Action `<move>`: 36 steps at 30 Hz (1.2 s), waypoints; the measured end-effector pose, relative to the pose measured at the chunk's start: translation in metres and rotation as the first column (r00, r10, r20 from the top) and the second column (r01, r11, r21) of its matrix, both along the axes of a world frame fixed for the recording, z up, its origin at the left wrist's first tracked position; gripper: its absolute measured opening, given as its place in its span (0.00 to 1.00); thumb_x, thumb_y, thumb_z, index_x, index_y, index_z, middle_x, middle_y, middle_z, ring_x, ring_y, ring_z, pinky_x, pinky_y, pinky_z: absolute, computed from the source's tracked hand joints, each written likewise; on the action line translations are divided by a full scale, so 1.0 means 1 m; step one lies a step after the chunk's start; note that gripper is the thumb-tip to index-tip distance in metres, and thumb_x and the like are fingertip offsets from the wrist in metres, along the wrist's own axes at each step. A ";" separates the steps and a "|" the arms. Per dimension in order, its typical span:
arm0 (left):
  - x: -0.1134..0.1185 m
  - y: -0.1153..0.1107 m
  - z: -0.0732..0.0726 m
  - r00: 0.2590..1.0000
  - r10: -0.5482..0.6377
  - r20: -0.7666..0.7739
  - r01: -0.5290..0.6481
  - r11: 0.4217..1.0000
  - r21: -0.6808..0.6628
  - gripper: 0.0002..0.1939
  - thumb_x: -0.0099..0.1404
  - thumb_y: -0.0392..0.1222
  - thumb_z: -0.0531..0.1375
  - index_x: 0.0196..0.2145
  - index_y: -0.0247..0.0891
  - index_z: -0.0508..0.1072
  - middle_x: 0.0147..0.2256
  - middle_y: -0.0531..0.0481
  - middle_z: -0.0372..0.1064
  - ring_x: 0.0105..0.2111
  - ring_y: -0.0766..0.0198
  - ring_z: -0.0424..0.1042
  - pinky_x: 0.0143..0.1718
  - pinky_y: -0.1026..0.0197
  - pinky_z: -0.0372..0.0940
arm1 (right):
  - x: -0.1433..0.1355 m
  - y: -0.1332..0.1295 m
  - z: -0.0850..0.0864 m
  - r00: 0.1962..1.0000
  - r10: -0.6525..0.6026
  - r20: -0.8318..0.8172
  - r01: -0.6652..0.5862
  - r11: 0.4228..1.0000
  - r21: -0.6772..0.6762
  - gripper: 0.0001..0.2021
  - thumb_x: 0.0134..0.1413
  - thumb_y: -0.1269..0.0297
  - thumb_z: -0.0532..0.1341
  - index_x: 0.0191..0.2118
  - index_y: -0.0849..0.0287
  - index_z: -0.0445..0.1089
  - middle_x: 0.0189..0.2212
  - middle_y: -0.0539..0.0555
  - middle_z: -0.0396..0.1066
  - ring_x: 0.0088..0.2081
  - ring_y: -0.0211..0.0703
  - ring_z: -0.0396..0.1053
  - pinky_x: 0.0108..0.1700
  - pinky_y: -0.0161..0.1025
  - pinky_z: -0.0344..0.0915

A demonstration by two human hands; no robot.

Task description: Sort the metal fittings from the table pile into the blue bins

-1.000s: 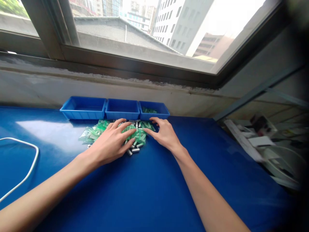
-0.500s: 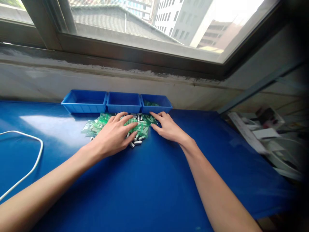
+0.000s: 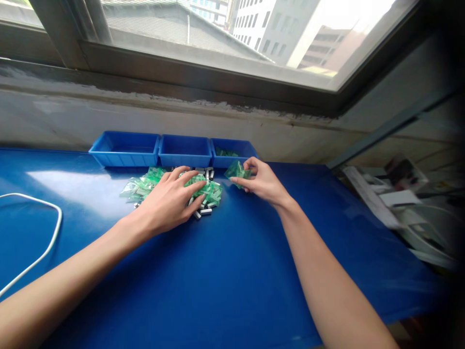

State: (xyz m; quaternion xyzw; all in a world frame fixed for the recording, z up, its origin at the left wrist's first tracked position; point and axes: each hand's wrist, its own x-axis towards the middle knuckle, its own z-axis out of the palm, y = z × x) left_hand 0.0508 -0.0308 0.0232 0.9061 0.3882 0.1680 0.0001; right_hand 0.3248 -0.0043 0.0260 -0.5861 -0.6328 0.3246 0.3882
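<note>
My left hand (image 3: pixel 174 196) lies with its fingers spread over a pile of green plastic bags (image 3: pixel 210 193) mixed with small loose pieces (image 3: pixel 205 212), silvery and dark. What is under its palm is hidden. To the right of the pile, my right hand (image 3: pixel 263 179) pinches a small green plastic bag (image 3: pixel 236 170) between thumb and fingers, just above the table in front of the right-hand blue bin (image 3: pixel 240 160). More clear and green bags (image 3: pixel 138 186) stick out to the left of my left hand.
Three blue bins stand in a row against the wall; the right one holds green bags (image 3: pixel 225 152), beside the middle bin (image 3: pixel 185 159) and left bin (image 3: pixel 125 159). A white cable (image 3: pixel 58 228) curves over the blue table at left. Papers and clutter (image 3: pixel 378 194) lie at the right edge.
My right hand has closed on a green bag and drawn it a little to the right, off the pile. My left hand stays spread over the pile.
</note>
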 end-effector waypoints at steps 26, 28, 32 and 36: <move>-0.002 -0.001 0.001 1.000 0.002 -0.027 -0.003 0.999 -0.044 0.24 0.75 0.50 0.51 0.62 0.38 0.70 0.63 0.38 0.65 0.65 0.38 0.56 0.62 0.35 0.61 | -0.023 -0.003 -0.009 0.835 -0.090 -0.543 0.075 0.996 -0.048 0.25 0.36 0.53 0.77 0.38 0.55 0.67 0.24 0.46 0.72 0.25 0.36 0.68 0.30 0.35 0.65; -0.001 -0.002 0.002 1.000 -0.006 -0.016 0.005 0.999 -0.042 0.24 0.74 0.50 0.52 0.62 0.38 0.70 0.63 0.38 0.65 0.65 0.38 0.57 0.62 0.35 0.61 | -0.026 -0.001 -0.010 0.818 -0.161 -0.552 0.179 0.984 -0.022 0.25 0.37 0.53 0.77 0.40 0.55 0.69 0.26 0.47 0.74 0.27 0.37 0.71 0.34 0.36 0.70; -0.001 -0.003 0.004 0.999 -0.042 0.018 0.043 0.998 -0.049 0.23 0.74 0.47 0.53 0.63 0.41 0.69 0.63 0.40 0.65 0.65 0.39 0.57 0.61 0.35 0.62 | -0.028 0.002 -0.006 0.733 -0.221 -0.644 0.278 0.960 -0.013 0.28 0.40 0.56 0.76 0.48 0.54 0.72 0.35 0.51 0.79 0.41 0.45 0.78 0.48 0.41 0.74; 0.001 -0.004 0.005 0.993 -0.120 0.018 0.121 0.991 -0.058 0.21 0.74 0.41 0.52 0.62 0.43 0.69 0.63 0.45 0.65 0.67 0.43 0.55 0.63 0.37 0.61 | -0.021 0.003 0.001 0.746 -0.170 -0.644 0.234 0.972 0.014 0.30 0.42 0.57 0.76 0.53 0.52 0.70 0.42 0.53 0.80 0.48 0.48 0.78 0.50 0.42 0.74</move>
